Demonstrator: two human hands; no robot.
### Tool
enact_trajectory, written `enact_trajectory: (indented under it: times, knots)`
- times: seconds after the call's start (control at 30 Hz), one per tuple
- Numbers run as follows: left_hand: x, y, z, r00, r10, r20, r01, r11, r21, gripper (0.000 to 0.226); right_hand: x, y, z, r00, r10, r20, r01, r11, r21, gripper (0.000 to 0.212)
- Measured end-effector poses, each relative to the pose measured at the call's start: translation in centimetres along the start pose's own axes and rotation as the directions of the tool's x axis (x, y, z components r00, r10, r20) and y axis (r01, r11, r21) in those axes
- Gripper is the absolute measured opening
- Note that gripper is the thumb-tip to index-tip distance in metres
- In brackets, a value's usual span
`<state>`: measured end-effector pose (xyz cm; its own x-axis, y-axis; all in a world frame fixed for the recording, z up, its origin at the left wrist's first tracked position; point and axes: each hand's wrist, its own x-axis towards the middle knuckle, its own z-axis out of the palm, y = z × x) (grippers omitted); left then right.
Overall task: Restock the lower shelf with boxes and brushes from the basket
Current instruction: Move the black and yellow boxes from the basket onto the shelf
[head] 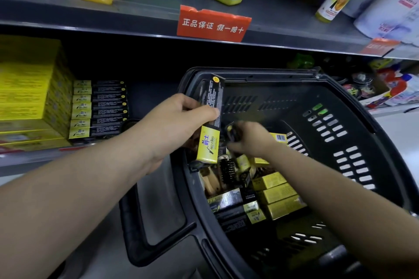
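Observation:
My left hand (174,124) grips a long black-and-yellow box (210,120), held nearly upright over the left rim of the black basket (353,133). Reaching into the basket, my right hand (248,140) closes its fingers on a small dark item (231,130) that is blurred. Inside the basket lie several yellow boxes (281,195), black-and-yellow boxes (231,199) and brushes (227,171). On the lower shelf (145,95), a stack of matching black-and-yellow boxes (99,111) stands at the left.
Big yellow cartons (29,93) sit left of the stack. The upper shelf (136,18) carries bottles and a red label (213,24). Tins and bottles (385,90) crowd the lower shelf to the right. The basket's handle (136,222) hangs down at its left.

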<state>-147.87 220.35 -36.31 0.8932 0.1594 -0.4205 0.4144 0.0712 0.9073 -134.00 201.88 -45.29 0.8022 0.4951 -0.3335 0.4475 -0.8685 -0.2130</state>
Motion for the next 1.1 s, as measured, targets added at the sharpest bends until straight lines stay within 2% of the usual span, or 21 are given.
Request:
enact_trajectory:
  times: [0.03,0.07,0.1,0.17,0.23,0.3,0.37,0.47,0.5,0.53,0.6,0.63,0.67,0.73,0.8,0.93,1.03,1.1]
  knots:
    - [0.0,-0.1,0.0,1.0,0.009,-0.024,-0.008,1.0,0.021,0.048,-0.9,-0.9,-1.5,1.0,0.021,0.009,-0.022,0.966,0.259,0.022]
    - [-0.1,0.0,-0.1,0.999,0.023,-0.046,-0.022,0.999,0.036,0.052,-1.7,-1.8,-3.0,0.999,0.02,0.024,-0.03,0.869,0.494,0.013]
    - [-0.1,0.1,-0.3,0.997,0.044,-0.063,-0.042,0.998,0.039,0.052,-2.5,-2.8,-4.3,1.0,0.006,0.024,-0.02,0.759,0.651,0.007]
    - [0.0,0.2,-0.5,0.993,0.078,-0.085,-0.076,0.997,0.026,0.053,-4.0,-4.7,-6.3,1.0,-0.001,0.008,-0.006,0.573,0.819,0.009]
    - [0.1,0.2,-0.7,0.993,0.084,-0.077,-0.083,0.996,0.017,0.06,-4.9,-6.6,-7.0,1.0,-0.009,0.018,-0.012,0.452,0.892,0.028]
    - [-0.1,0.1,-0.6,0.996,0.074,-0.04,-0.074,0.997,-0.005,0.061,-5.5,-8.1,-6.8,0.999,-0.022,-0.033,0.039,0.437,0.898,0.05]
    - [-0.4,0.1,-0.5,0.999,0.053,-0.01,-0.053,0.999,-0.012,0.068,-5.6,-8.9,-6.6,0.996,-0.052,-0.072,0.087,0.446,0.891,0.038]
    - [-0.4,0.0,-0.8,0.994,0.073,-0.076,-0.071,0.997,0.038,0.067,-4.6,-8.3,-6.8,0.992,-0.114,-0.048,0.09,0.391,0.916,0.038]
    - [-0.3,-0.1,-1.0,0.992,0.071,-0.104,-0.068,0.997,0.033,0.063,-3.7,-7.5,-6.7,0.994,-0.102,-0.05,0.089,0.425,0.901,0.038]
    - [-0.2,-0.1,-1.1,0.99,0.063,-0.124,-0.061,0.998,0.021,0.06,-2.6,-6.4,-6.2,0.996,-0.069,-0.061,0.089,0.544,0.834,0.036]
    - [-0.1,-0.2,-1.4,0.989,0.056,-0.136,-0.056,0.998,0.004,0.065,-0.2,-3.6,-4.3,0.998,-0.025,-0.061,0.052,0.864,0.501,0.021]
    - [0.0,-0.2,-1.5,0.989,0.057,-0.136,-0.058,0.998,0.0,0.069,1.1,-2.2,-2.8,1.0,-0.009,-0.009,0.011,0.956,0.293,0.013]
    - [0.0,-0.2,-1.6,0.989,0.059,-0.138,-0.061,0.998,-0.007,0.071,2.1,-0.8,-1.1,0.998,0.023,0.062,-0.031,0.993,0.116,0.021]
    - [0.1,-0.2,-1.7,0.988,0.064,-0.138,-0.068,0.997,-0.026,0.071,3.4,1.3,2.5,0.985,0.082,0.153,-0.07,0.994,-0.086,0.049]
    - [0.1,-0.2,-1.8,0.99,0.06,-0.126,-0.065,0.997,-0.036,0.07,3.9,2.0,5.4,0.99,0.095,0.103,-0.075,0.981,-0.182,0.059]
    - [0.0,-0.1,-1.8,0.993,0.041,-0.107,-0.048,0.997,-0.059,0.072,4.8,2.1,7.8,0.987,0.115,-0.111,-0.138,0.962,-0.234,0.048]
    - [-0.2,0.1,-1.8,0.996,0.023,-0.091,-0.03,0.996,-0.079,0.075,4.7,2.1,6.8,0.994,0.037,-0.105,-0.075,0.92,-0.384,0.035]
    - [-0.5,0.2,-1.9,0.997,0.0,-0.077,-0.006,0.996,-0.085,0.085,4.1,1.4,4.8,0.994,-0.011,-0.11,-0.031,0.928,-0.372,0.033]
